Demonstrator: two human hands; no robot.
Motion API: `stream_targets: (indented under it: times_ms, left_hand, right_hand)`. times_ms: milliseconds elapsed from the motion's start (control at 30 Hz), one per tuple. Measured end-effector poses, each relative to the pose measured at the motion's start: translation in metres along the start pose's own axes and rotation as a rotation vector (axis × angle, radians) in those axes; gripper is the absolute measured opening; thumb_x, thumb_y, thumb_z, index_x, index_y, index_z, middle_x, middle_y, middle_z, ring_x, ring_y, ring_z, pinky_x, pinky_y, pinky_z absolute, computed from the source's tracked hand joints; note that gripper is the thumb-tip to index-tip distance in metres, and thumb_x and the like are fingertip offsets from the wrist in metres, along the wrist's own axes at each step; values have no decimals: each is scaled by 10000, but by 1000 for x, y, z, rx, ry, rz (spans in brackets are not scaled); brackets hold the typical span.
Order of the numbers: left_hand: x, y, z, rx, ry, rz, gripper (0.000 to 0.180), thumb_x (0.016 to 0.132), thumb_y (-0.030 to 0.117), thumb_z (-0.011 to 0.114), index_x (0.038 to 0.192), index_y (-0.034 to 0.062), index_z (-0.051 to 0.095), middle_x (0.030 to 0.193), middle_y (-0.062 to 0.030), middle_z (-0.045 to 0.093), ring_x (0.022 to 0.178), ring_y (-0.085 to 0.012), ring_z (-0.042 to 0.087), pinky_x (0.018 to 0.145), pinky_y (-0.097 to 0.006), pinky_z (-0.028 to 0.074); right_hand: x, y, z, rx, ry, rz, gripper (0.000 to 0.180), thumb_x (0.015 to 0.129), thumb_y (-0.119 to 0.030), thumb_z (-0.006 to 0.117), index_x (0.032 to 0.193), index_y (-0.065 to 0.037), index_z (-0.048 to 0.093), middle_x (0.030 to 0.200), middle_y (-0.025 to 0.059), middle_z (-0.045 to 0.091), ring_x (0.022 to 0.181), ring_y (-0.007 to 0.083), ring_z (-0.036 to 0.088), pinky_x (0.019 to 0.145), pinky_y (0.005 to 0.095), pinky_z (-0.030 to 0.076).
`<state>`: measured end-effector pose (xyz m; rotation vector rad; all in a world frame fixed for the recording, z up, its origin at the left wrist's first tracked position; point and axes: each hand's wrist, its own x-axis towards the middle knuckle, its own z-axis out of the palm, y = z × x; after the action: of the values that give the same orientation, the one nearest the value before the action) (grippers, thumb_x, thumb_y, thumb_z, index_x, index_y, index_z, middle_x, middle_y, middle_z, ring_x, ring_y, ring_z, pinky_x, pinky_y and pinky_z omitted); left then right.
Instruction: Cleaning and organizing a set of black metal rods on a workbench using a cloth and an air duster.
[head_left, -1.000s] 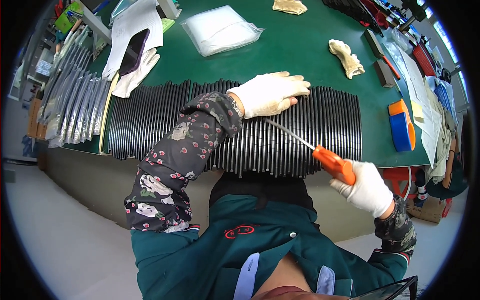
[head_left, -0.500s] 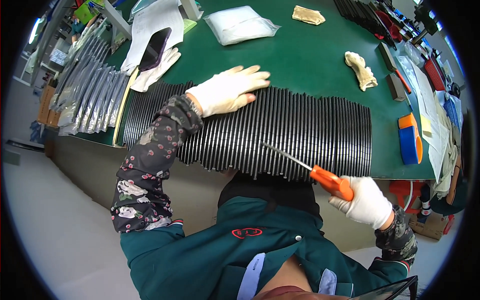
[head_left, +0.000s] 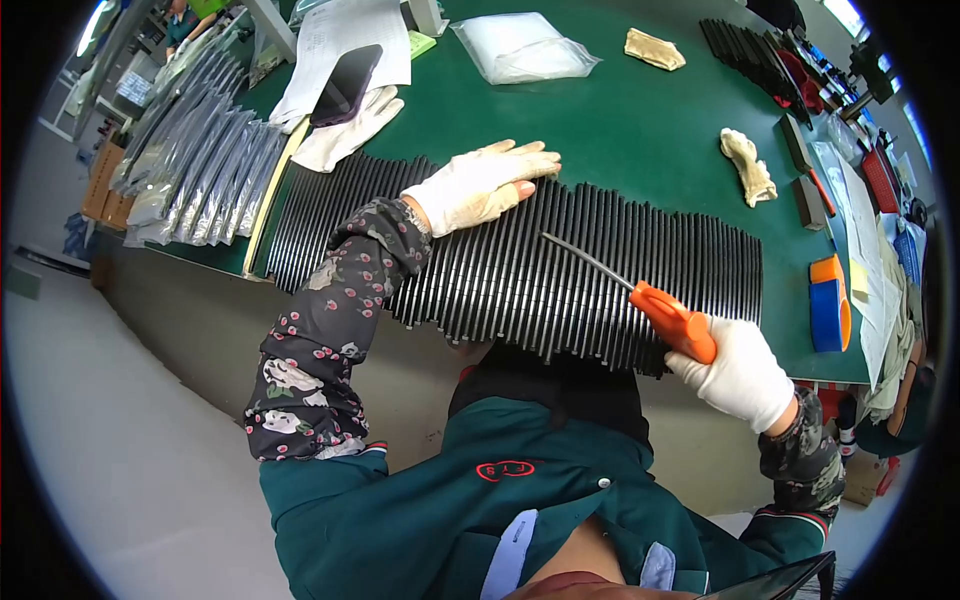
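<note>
A long row of thin black rods (head_left: pixel 480 285) lies side by side on the green table, their near ends sticking out past its front edge. My left hand (head_left: pixel 480 187), in a white glove with a bare thumb tip, rests flat on the far ends of the rods, fingers stretched to the right. My right hand (head_left: pixel 738 372), also gloved, grips an orange-handled tool (head_left: pixel 675 322) with a thin straight metal shaft. Its tip lies over the middle of the row; whether it touches the rods I cannot tell.
Bagged parts (head_left: pixel 215 175) are stacked at the left. A phone (head_left: pixel 347 85) lies on a white glove (head_left: pixel 335 145) near papers. Farther back are a clear plastic packet (head_left: pixel 525 50) and two cream cloth pieces (head_left: pixel 748 168). Orange and blue tape rolls (head_left: pixel 828 305) stand at the right.
My right hand and the tool have moved away from my body, so the tip sits farther up the rods. My left hand stays flat on them. The whole view has shifted slightly.
</note>
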<state>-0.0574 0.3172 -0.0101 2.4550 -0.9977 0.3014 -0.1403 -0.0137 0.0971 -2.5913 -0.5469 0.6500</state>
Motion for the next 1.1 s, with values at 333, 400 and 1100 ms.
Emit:
stream_targets:
  times_ms: [333,400,1100]
  left_hand:
    - [0,-8,4,-51,-76,-77,376,969,217,477,1328,105,495,1352,-57,531,1340,-247,404,1136,-413,275]
    - [0,-8,7,-20,5,-27,343,955,272,510,1272,150,550,1349,-128,524,1224,-398,490,1047,-424,400]
    - [0,-12,-1,-577,-38,-117,431,1031,323,332,1246,46,583,1286,-82,590,1232,-231,513,1097,-314,316]
  right_hand:
    - [23,-20,-8,-93,-62,29,321,787,-325,685,925,-37,654,714,192,638,704,383,635,673,425,514]
    - [22,-23,-7,-111,-92,-11,332,788,-332,684,923,-30,652,717,192,640,707,381,637,673,423,514]
    - [32,-33,1,-24,-98,-66,333,802,-355,673,928,-47,644,721,177,636,701,364,638,664,411,506]
